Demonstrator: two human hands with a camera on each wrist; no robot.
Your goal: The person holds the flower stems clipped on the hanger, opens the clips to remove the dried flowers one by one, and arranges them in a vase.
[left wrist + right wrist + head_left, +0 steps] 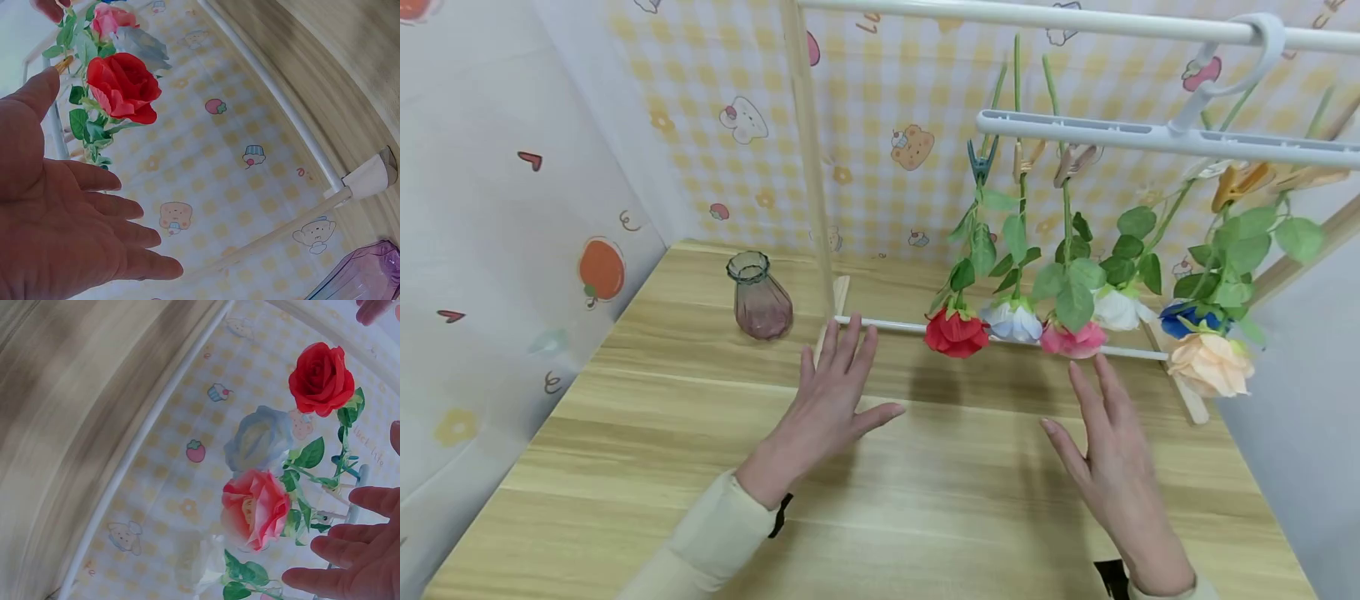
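Both hands hover over the wooden table [625, 467] with fingers straight, holding nothing. My left hand [838, 392] is just in front of the rack's white bottom rail [887, 325], left of the red rose [956, 332]. My right hand [1105, 433] is below the pink rose [1073, 340]. Several artificial roses hang head down from clips on a white hanger [1157, 137]: red [123, 85], pale blue [1013, 321], pink [255, 507], white [1118, 308], blue [1187, 318] and peach [1212, 364]. The left wrist view shows the open left hand [87, 237].
A purple ribbed glass vase [759, 296] stands empty on the table, left of the rack's wooden upright [811, 167]. Patterned wall panels close in the left, back and right sides. A white top rod [1037, 18] carries the hanger.
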